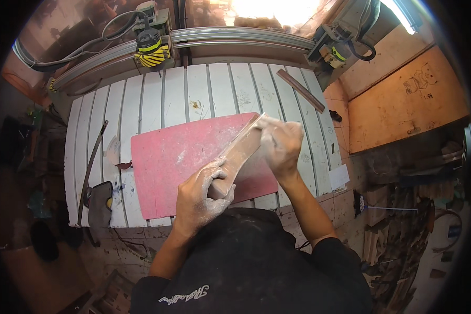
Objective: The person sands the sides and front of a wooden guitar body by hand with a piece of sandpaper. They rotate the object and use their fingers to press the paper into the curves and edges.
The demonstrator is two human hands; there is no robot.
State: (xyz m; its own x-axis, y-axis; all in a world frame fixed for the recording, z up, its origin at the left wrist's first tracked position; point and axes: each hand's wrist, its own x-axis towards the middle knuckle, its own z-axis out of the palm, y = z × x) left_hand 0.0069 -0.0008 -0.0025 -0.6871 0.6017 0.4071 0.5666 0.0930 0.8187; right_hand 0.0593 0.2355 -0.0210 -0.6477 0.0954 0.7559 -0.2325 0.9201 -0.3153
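A curved wooden piece [244, 148], brown and dusted white, slants up over a pink board [172, 149]. My left hand [206, 188] is closed around its near, lower end, the fingers coated in pale dust. Close against the far end sits my right hand [281, 144], dusty too and slightly blurred. Its fingers are curled in at the wood's upper edge; whatever lies under them is hidden.
The pink board rests on a white slatted table [225, 86]. A dark strip [301, 90] lies far right, a long dark bar [92, 167] and a grey cloth-like item [99, 204] at left. Behind runs a metal rail [240, 36] carrying machine heads [152, 47].
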